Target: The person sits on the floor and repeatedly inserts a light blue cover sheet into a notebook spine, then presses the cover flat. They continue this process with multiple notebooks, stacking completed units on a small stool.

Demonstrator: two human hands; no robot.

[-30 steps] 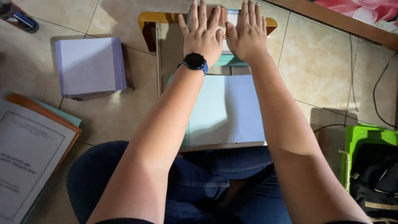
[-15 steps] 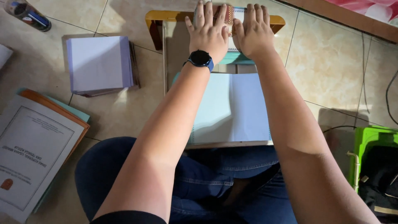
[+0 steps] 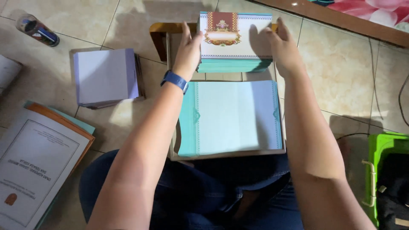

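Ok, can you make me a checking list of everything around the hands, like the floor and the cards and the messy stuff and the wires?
Surface: beige tiled floor; a low wooden table over the lap.
Job's things: stack of teal-edged cards, its top one ornamented, gripped at both sides; an open teal-bordered sheet lying nearer the person.
Clutter: lilac paper stack, printed booklets, a small bottle.
Hands: left hand on the stack's left side, a watch on its wrist; right hand on its right side.
Cables: dark cable on the floor at right.
Surroundings: green container, wooden edge with floral fabric beyond.
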